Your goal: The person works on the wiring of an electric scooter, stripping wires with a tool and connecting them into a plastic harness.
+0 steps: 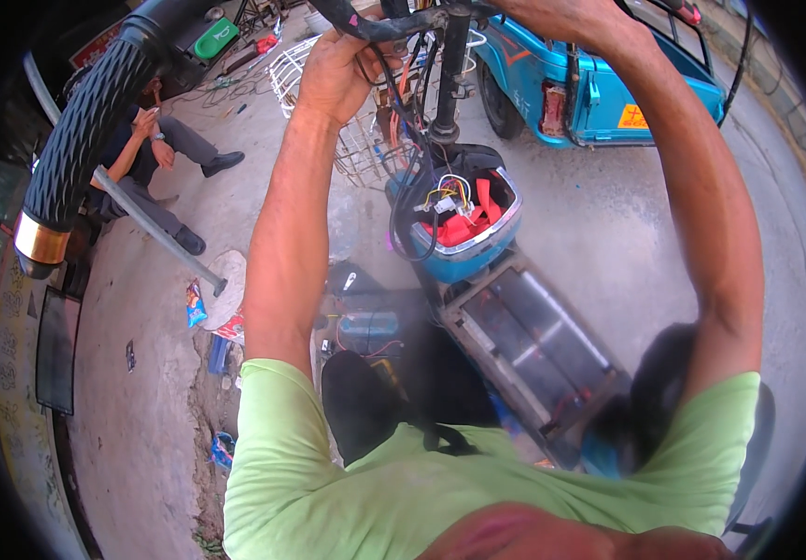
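Note:
At the top of the head view, my left hand (336, 82) is closed around thin black cables (379, 63) just below the handlebar (389, 26). My right hand (561, 13) reaches past the stem (449, 79) at the upper edge, and its fingers are out of sight. Below them is the open blue front housing (463, 266) of an electric scooter, holding red material (463, 224) and a loose bundle of coloured wires with white connectors (448, 198). Behind the housing, a metal-framed battery compartment (538, 336) lies uncovered.
A black handlebar grip (81, 140) looms close at upper left. A wire basket (365, 159) sits beyond the cables. At upper right stands a blue three-wheeled cart (608, 89). A seated person (146, 154) is at left, near a grey metal bar (155, 224).

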Motion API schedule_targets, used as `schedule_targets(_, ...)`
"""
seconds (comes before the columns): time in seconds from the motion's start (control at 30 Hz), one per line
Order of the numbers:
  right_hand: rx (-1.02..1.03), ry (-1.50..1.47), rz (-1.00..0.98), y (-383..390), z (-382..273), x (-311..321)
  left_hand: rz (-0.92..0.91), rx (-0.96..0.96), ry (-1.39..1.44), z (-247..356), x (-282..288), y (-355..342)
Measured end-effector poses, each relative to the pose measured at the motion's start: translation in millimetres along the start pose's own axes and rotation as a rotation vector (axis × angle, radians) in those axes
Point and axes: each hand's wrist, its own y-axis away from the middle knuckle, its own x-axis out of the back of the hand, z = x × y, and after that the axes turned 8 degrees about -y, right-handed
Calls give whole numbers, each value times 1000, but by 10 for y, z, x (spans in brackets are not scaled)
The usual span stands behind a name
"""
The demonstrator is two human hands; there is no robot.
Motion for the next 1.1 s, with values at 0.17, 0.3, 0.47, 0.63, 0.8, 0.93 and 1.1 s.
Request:
schedule_targets(0.17, -5, 2, 14, -2, 56, -32, -31, 142, 184, 126, -286, -41)
schedule_targets(0.3, -132, -71, -52, 51, -286, 52, -252, 33, 101, 8, 115, -90)
schedule_targets(0.47, -41, 28, 82, -2, -59, -120, -156, -3, 174, -121, 64, -138)
schedule_targets(0.63, -17, 53, 97, -28, 7, -200, -114, -6, 184, -88, 30, -96)
schedule_targets(0.8, 133, 112, 169, -25, 111, -199, 124, 63, 119, 135, -459, -99)
schedule_targets(0.93, 268, 158, 253, -27, 183, -191, 159, 44, -38, 24, -374, -193)
schedule_targets(1.1, 256, 128, 173, -14, 116, -256, 90, 124, 24, -54, -30, -172)
